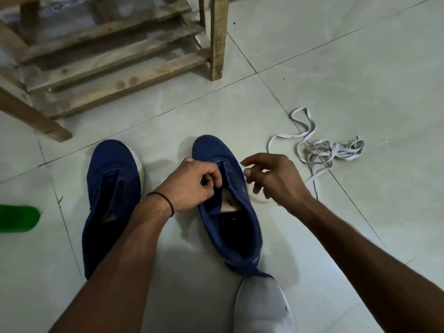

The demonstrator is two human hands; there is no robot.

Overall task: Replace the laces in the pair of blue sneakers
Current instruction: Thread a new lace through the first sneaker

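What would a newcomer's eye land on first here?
Mid-frame, the left hand grips the right-hand blue sneaker at its opening while the right hand seems to pinch a white lace end at its eyelets. The other blue sneaker stands beside it on the left; a tangle of pale laces lies on the floor to the right.

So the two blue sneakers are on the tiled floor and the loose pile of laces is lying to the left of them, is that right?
Not quite. The left sneaker and right sneaker are on the tiled floor, as you said, but the head view shows the loose pile of laces lying to their right, not their left.
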